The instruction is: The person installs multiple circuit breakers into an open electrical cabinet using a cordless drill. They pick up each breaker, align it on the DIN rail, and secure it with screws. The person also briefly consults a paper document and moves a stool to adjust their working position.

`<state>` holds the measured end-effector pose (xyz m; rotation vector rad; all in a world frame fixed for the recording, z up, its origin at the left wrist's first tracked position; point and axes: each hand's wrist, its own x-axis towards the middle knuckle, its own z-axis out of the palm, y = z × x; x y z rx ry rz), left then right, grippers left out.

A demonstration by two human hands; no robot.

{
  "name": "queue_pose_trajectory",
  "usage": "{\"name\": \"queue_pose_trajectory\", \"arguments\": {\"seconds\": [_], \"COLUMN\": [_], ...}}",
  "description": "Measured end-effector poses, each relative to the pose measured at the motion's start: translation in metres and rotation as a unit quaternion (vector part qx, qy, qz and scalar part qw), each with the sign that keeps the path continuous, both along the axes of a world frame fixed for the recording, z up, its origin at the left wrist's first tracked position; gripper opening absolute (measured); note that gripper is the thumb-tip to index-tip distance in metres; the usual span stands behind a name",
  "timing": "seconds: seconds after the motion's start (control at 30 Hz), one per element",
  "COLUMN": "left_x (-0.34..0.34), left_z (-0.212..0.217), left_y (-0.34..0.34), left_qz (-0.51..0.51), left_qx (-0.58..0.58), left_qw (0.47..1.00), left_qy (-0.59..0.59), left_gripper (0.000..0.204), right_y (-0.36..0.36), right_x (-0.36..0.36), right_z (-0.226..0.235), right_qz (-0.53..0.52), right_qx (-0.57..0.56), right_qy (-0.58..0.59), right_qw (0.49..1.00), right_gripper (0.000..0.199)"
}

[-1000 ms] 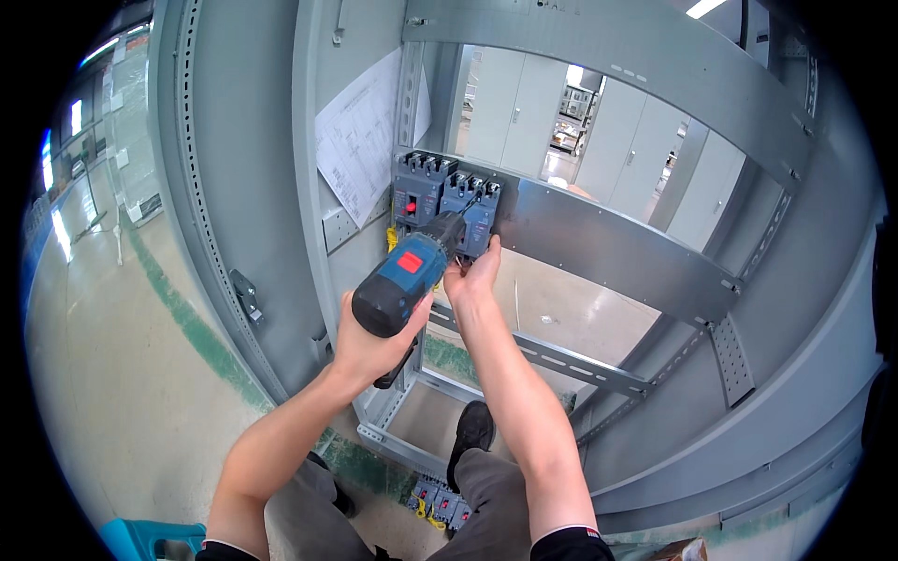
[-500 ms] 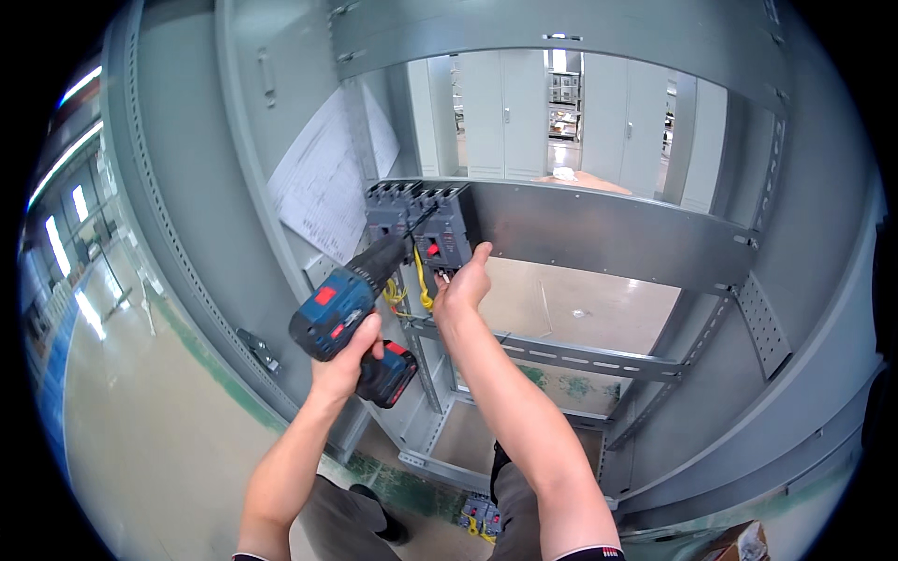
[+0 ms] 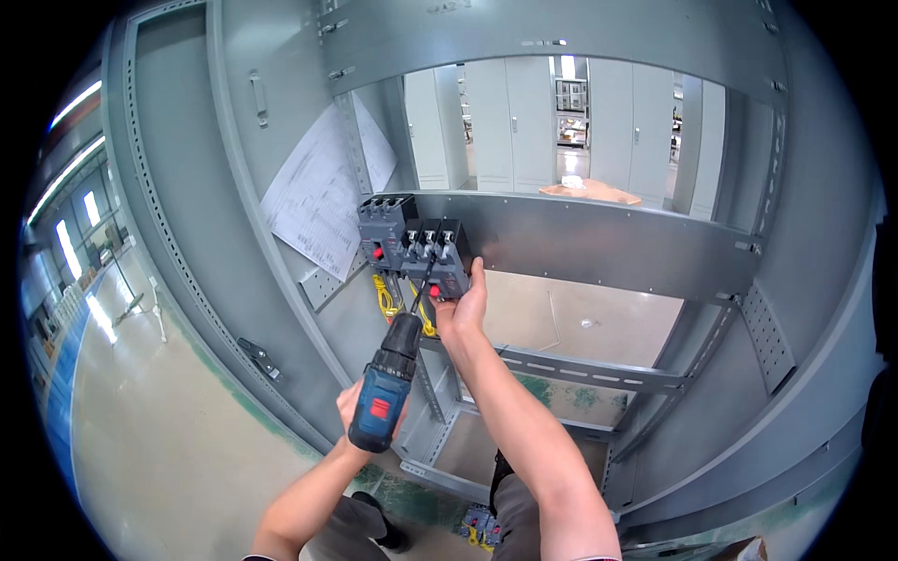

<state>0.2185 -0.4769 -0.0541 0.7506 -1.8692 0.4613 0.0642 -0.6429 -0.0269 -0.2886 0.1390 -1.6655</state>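
Note:
My left hand (image 3: 350,408) is wrapped round the handle of a blue and black cordless drill (image 3: 382,397). The drill points up and away from me, its long thin bit (image 3: 421,292) reaching the front of a grey moulded-case circuit breaker (image 3: 450,272) with a red switch. My right hand (image 3: 467,305) grips that breaker from below and from its right side, thumb up along the side. The breaker is against the grey metal crossplate and sits lower than a second circuit breaker (image 3: 381,231) just left of it. Yellow wires (image 3: 383,297) hang below the two breakers.
A printed sheet (image 3: 313,192) hangs on the cabinet's left wall. The crossplate (image 3: 608,238) runs right to a perforated upright. Below it lies a slotted rail (image 3: 589,367). More breakers (image 3: 481,526) with yellow wires lie on the floor near my feet. A brown cardboard piece (image 3: 589,192) shows behind the crossplate.
The drill has swung down and right, now pointing more steeply upward at the breaker. The breaker in my right hand now sits lower than its neighbour. My view has shifted slightly.

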Motion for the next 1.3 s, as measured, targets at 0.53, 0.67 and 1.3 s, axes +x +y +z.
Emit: {"name": "queue_pose_trajectory", "arguments": {"seconds": [0.53,0.67,1.3], "left_x": [-0.017,-0.010,0.016], "left_z": [0.030,0.031,0.041], "left_y": [0.002,0.000,-0.016], "left_qz": [-0.145,-0.148,-0.196], "left_qx": [0.123,0.121,0.181], "left_qw": [0.964,0.963,0.944], "left_qy": [0.186,0.189,0.193], "left_gripper": [0.023,0.024,0.055], "right_y": [-0.007,-0.010,0.014], "right_x": [-0.011,-0.010,-0.003], "right_z": [0.005,0.004,0.028], "right_qz": [0.033,0.021,0.025], "right_qx": [0.003,0.022,0.034], "right_qy": [0.053,0.077,0.171], "right_qw": [0.998,0.997,0.984], "right_gripper": [0.049,0.050,0.046]}}
